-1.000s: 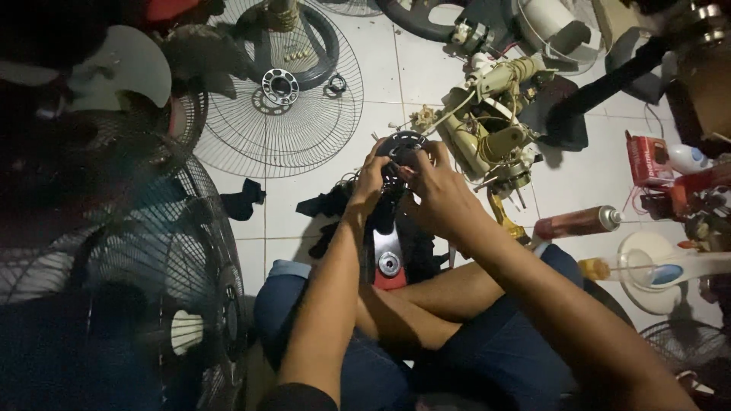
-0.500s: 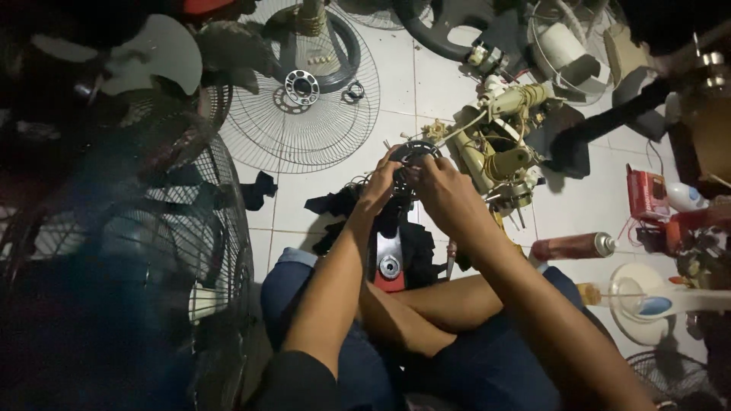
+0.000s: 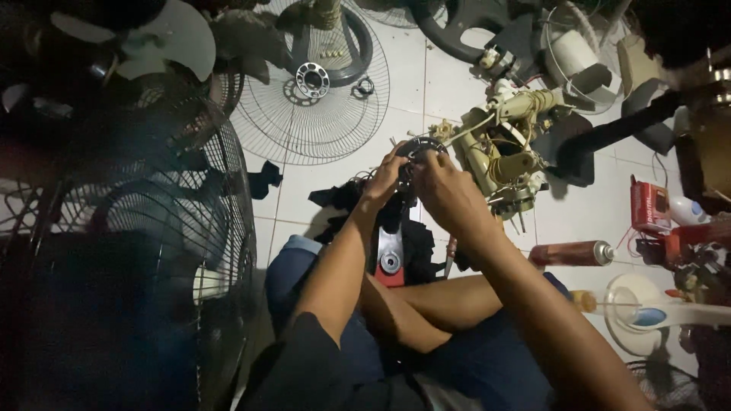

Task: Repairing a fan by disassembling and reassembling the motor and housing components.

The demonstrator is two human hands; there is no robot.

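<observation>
Fan motor (image 3: pixel 417 149), a round dark part with wires, sits pinched between both hands just above the person's crossed legs, over the white tiled floor (image 3: pixel 335 183). The left hand (image 3: pixel 384 179) curls around its near side and the right hand (image 3: pixel 445 186) closes fingers over its top; both are narrowed onto it.

A slip looks likely to drop the part onto the black cloth (image 3: pixel 343 202) and the red-and-white fan piece (image 3: pixel 391 259) lying below. The thin wires may snag or tear if the part is twisted hard.

Room is tight. To the right, a gutted cream fan body (image 3: pixel 502 152) lies just beside the right hand, and a spray can (image 3: pixel 571 253) lies near the knee. To the left stands a dark fan cage (image 3: pixel 152 251). Ahead, a wire fan guard (image 3: pixel 312 99) lies flat, with bare tile between it and the hands.
</observation>
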